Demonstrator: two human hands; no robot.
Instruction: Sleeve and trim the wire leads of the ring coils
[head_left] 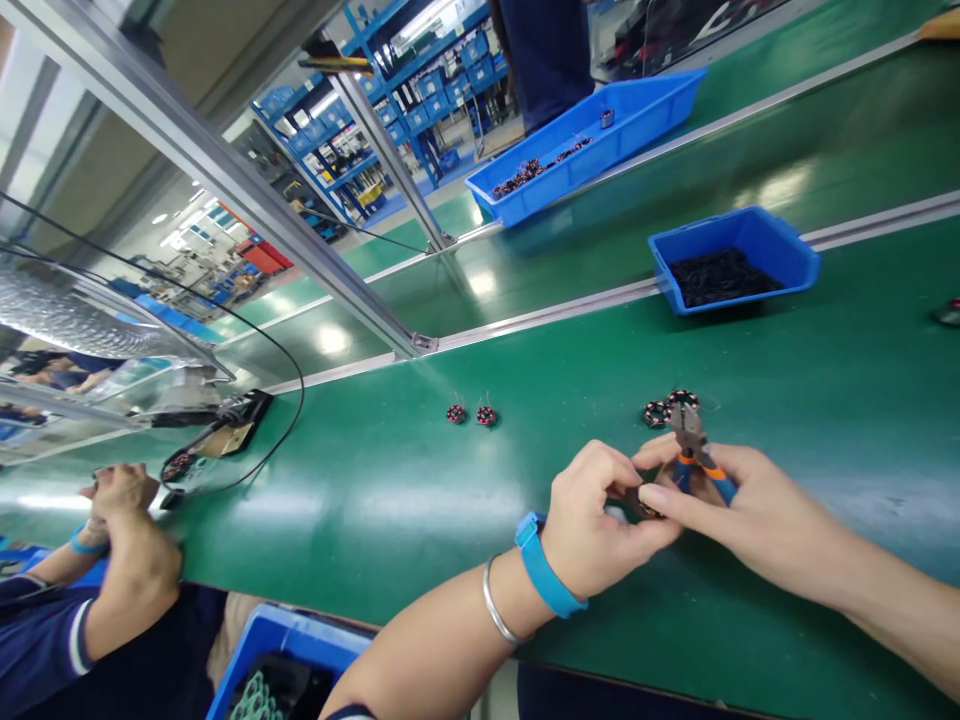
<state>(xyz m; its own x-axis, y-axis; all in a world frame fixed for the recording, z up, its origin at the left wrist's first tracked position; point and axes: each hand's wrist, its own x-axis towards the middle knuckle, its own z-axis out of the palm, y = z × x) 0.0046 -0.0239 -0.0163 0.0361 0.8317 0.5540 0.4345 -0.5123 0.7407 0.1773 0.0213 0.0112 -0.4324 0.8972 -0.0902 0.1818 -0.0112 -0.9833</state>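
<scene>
One wound ring [648,509] is pinched between left hand [596,525] and right hand [739,505], which also holds pliers [689,428], above a green bench [375,480]. Two rings [651,413] lie just beyond, two coils [486,416] farther left; which are finished cannot be told.

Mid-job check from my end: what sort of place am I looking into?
Probably a factory assembly area: a long green workbench, a blue bin of small black pieces, and stocked blue shelving in the background.

Bright; glare streaks the green bench [360,450]; far shelves [429,92] seem soft.
</scene>
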